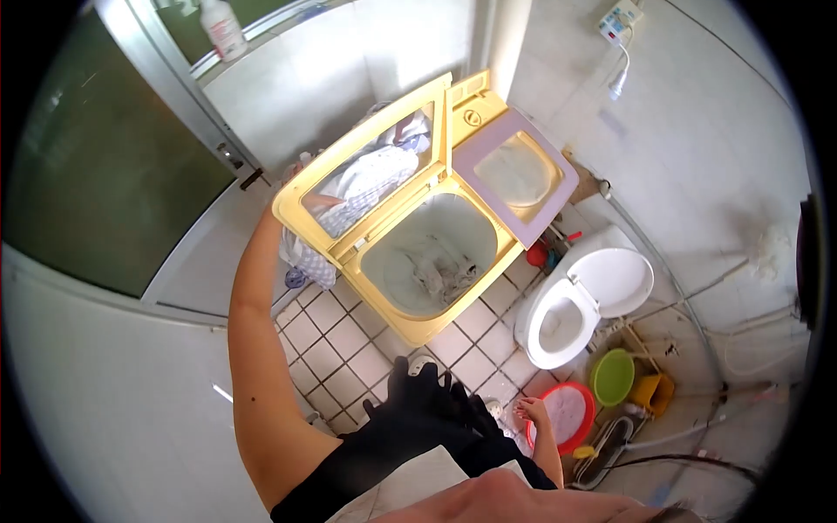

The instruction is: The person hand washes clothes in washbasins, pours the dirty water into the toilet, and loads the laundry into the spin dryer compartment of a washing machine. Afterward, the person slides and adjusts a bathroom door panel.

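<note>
A yellow twin-tub washing machine (pixel 410 329) stands ahead of me, with its clear-windowed wash lid (pixel 366 131) raised. Greyish laundry (pixel 445 277) lies low in the open tub. My left arm reaches behind the raised lid. Part of my left hand (pixel 324 200) shows through the window, against white and checked clothes (pixel 379 179) piled behind the machine; its fingers are too unclear to tell whether they grip the cloth. Low by my right side, my right hand (pixel 530 409) holds nothing, fingers apart, near a red basin (pixel 592 408).
To the right is a white toilet (pixel 534 349) with its lid up. A green basin (pixel 612 376) and a yellow container (pixel 654 394) stand beyond the red basin. A glass door (pixel 105 166) is at left. A bottle (pixel 224 30) stands on a ledge.
</note>
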A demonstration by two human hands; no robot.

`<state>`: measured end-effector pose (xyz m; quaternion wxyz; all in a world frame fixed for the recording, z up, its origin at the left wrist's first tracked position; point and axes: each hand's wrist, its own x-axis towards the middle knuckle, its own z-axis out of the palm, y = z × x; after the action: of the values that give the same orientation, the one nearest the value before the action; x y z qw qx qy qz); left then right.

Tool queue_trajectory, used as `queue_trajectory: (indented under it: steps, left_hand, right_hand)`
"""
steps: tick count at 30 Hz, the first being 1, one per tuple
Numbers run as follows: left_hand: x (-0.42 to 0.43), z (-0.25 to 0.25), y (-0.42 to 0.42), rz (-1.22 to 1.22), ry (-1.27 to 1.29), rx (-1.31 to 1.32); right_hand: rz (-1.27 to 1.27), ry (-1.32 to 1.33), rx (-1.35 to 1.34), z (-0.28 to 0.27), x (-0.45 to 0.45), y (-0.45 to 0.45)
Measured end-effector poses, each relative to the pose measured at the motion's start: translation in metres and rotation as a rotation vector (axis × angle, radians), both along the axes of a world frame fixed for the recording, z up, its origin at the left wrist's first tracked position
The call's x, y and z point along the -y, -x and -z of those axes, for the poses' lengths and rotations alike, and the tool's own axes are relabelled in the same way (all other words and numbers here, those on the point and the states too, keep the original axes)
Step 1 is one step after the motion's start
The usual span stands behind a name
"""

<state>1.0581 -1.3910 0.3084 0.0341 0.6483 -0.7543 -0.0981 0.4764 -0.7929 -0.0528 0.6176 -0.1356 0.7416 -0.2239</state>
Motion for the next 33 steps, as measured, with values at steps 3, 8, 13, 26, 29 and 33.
queue_trajectory:
  steps: [3, 8, 13, 26, 29, 33]
  left_hand:
    - [0.014, 0.034, -0.013, 0.048, -0.037, -0.076]
    - [0.058, 0.071, -0.058, -0.006, -0.04, -0.408]
    - [0.065, 0.095, -0.09, -0.188, 0.616, -0.683]
    - [-0.212, -0.27, -0.157, -0.254, 1.676, -0.326]
    - [-0.266, -0.297, -0.114, -0.176, 1.681, -0.379]
    - [-0.298, -0.277, -0.052, -0.032, 1.508, -0.51]
  right_hand:
    - [-0.05, -0.05, -0.065, -0.018, -0.015, -0.024]
    - [-0.067, -0.134, -0.056, 0.001, -0.016, -0.039]
    - [-0.019, 0.129, -0.19, -0.017, 0.028, -0.041]
    - [-0.447, 0.574, -0.465, -0.026, 0.152, -0.092]
    - [-0.389, 0.679, -0.096, -0.165, 0.209, -0.143]
    - [-0.496, 1.166, 0.342, -0.327, 0.224, -0.193]
